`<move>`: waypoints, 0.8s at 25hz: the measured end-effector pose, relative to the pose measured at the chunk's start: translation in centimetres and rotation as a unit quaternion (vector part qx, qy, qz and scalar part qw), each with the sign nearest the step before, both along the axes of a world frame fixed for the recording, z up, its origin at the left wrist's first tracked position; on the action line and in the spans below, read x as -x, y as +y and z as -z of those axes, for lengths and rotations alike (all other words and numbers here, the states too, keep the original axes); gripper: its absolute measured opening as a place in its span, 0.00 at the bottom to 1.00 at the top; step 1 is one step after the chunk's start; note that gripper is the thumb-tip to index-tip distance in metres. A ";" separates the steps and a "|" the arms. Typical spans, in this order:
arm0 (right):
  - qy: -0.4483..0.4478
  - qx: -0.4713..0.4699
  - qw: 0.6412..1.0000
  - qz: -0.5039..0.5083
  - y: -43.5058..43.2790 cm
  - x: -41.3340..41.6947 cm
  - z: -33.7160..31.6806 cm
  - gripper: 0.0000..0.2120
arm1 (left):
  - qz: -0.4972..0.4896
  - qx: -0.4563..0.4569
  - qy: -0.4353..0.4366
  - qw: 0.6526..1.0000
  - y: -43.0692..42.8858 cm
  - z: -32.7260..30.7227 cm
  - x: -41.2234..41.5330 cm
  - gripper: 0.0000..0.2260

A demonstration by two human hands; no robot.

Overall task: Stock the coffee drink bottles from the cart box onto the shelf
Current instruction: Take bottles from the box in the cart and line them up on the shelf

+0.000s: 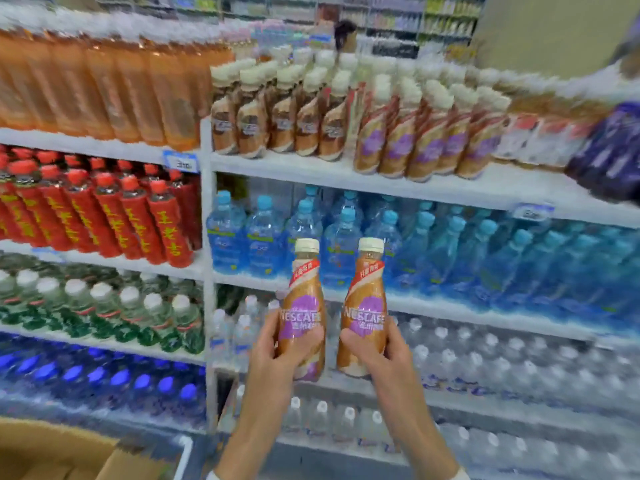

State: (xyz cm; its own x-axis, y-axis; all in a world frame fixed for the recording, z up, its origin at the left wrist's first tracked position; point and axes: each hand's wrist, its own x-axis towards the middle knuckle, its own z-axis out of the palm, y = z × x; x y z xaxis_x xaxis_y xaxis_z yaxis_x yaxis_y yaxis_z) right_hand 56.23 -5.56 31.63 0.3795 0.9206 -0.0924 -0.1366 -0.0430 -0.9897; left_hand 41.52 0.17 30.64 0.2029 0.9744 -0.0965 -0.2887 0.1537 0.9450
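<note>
My left hand [277,351] grips one coffee drink bottle [302,306], tan with a purple label and a cream cap, held upright. My right hand [381,351] grips a second bottle of the same kind [364,303], also upright. Both bottles are raised side by side in front of the blue water shelf. Rows of matching coffee bottles [415,133] stand on the white upper shelf [381,181], with brown-labelled ones [277,116] to their left. The open cardboard box [52,452] shows at the bottom left corner.
Orange drinks [104,81] fill the top left shelf and red bottles [104,209] the one below. Blue water bottles [485,247] and clear bottles [485,368] fill the lower right shelves. Purple packs [613,150] jut out at the right. A white upright [207,271] divides the bays.
</note>
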 end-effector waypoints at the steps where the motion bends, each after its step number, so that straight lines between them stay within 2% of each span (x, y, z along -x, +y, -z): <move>1: 0.002 -0.004 1.000 0.010 -0.2 -2.4 -0.3 0.23 | 0.007 -0.008 0.002 1.000 0.1 -0.5 -2.3 0.28; 3: 0.007 -0.013 1.000 0.025 -0.4 -6.9 -1.1 0.24 | 0.021 -0.024 0.001 1.000 0.4 -1.4 -6.7 0.24; 8: 0.010 -0.053 0.998 0.045 -0.1 -16.3 -2.2 0.32 | 0.051 -0.068 0.012 0.996 1.3 -3.1 -16.1 0.24; 11: 0.000 -0.075 0.996 0.049 0.5 -20.2 -2.8 0.28 | 0.067 -0.083 0.022 0.994 1.6 -4.3 -20.2 0.23; 15: -0.016 -0.096 0.994 0.040 2.8 -24.1 -4.5 0.32 | 0.076 -0.139 0.037 0.987 4.0 -6.2 -24.3 0.20; 20: -0.045 -0.153 0.986 0.054 8.9 -28.4 -8.3 0.23 | 0.039 -0.255 0.111 0.960 11.0 -9.9 -30.3 0.26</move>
